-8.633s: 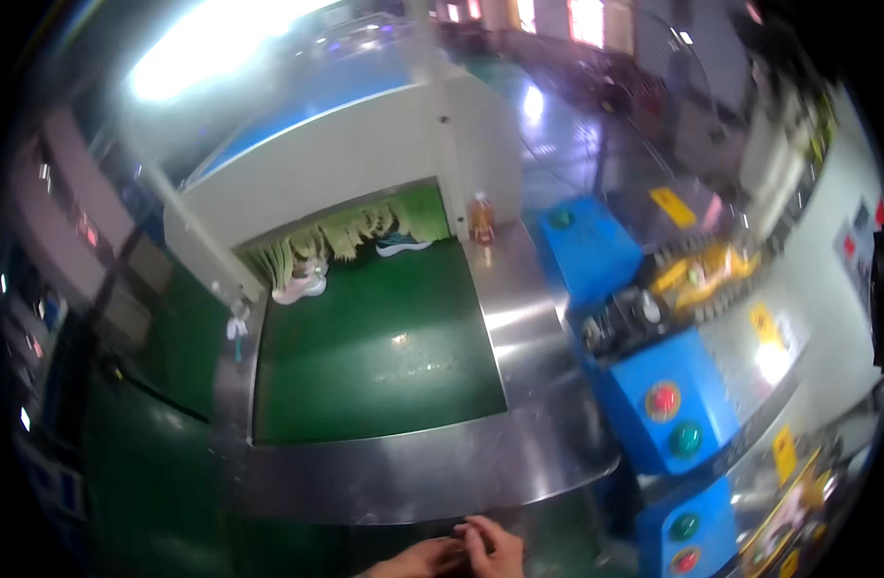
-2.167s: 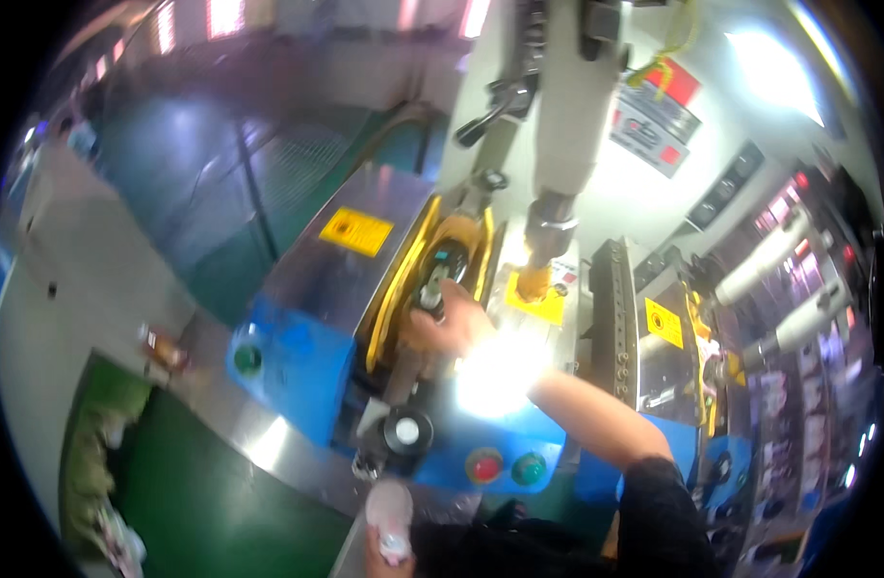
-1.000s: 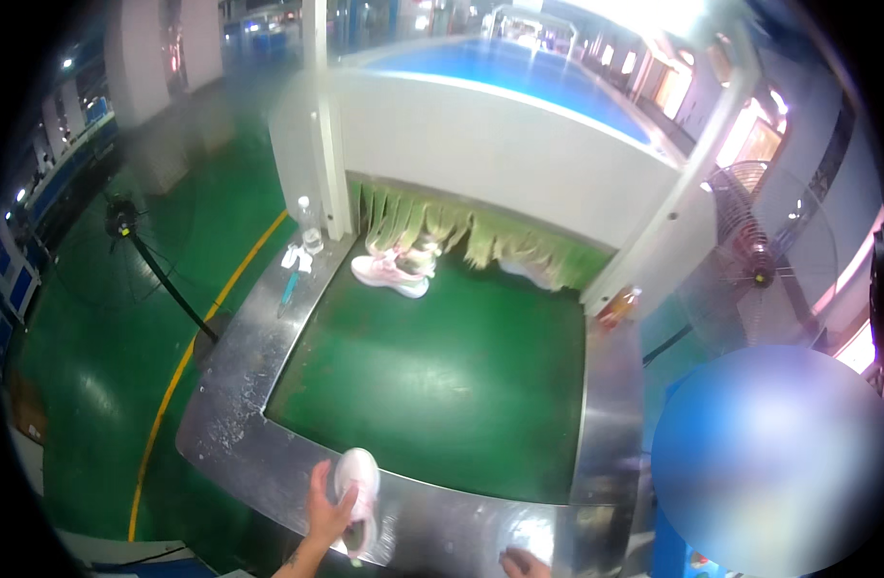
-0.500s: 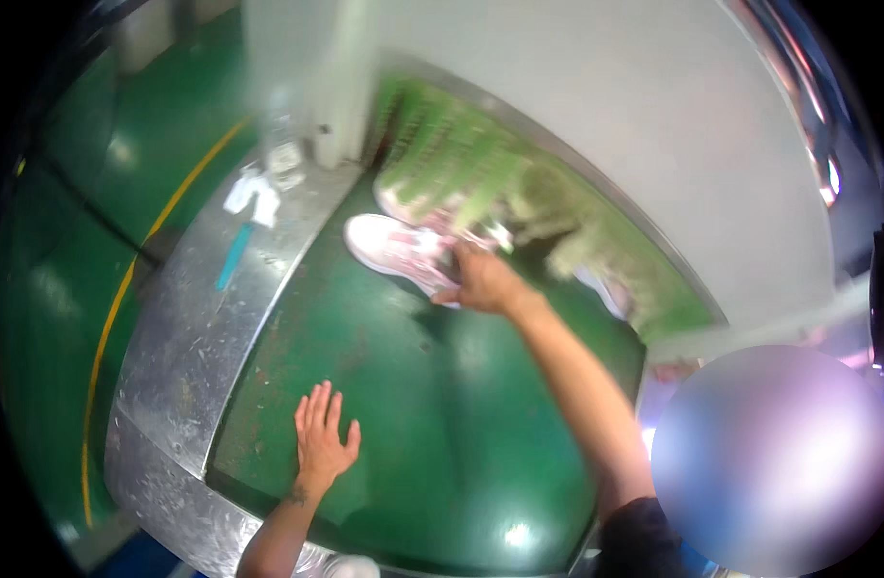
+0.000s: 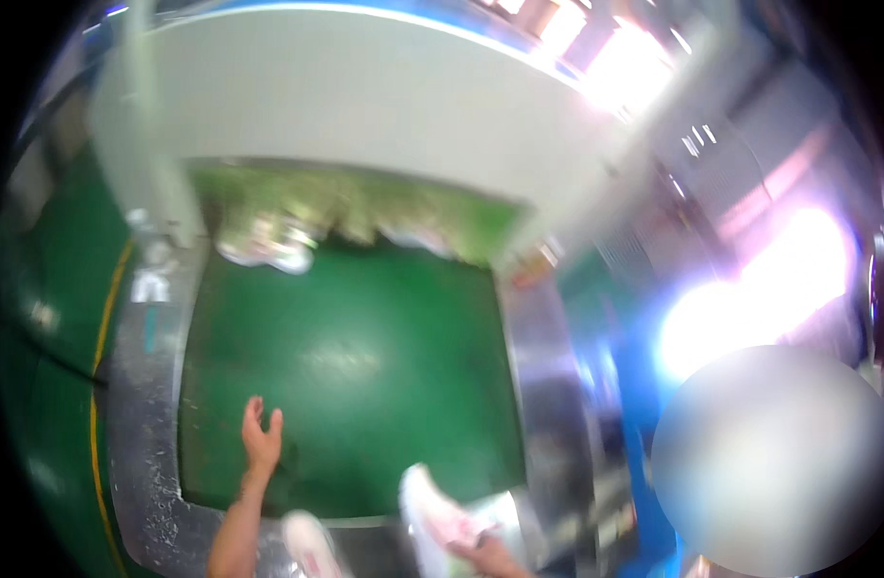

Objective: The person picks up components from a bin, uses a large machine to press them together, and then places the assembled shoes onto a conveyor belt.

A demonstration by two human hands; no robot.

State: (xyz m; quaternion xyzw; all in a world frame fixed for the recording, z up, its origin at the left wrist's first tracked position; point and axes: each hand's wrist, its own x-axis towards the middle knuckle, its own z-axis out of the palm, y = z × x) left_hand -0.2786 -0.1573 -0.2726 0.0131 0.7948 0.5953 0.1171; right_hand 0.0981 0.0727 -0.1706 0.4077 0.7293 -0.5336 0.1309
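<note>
At the lower edge, my right hand (image 5: 488, 554) is closed on a pink and white sneaker (image 5: 430, 511), its toe pointing up and away from me. My left hand (image 5: 261, 443) hovers over the green belt (image 5: 355, 414) with fingers and thumb apart and nothing in it. Near my left forearm, a second pale shoe (image 5: 312, 541) with pink on it lies at the near metal edge. More light shoes (image 5: 269, 252) show, blurred, under the strip curtain at the far end.
A green strip curtain (image 5: 351, 197) hangs beneath a large pale housing (image 5: 346, 91). Metal ledges flank the belt; on the left ledge (image 5: 143, 424) lie a white item (image 5: 150, 286) and a teal strip (image 5: 150, 330). A round blurred patch covers the lower right.
My right hand has drawn the sneaker from by the curtain back to the near edge. My left hand stays over the belt. The view has swung right and up.
</note>
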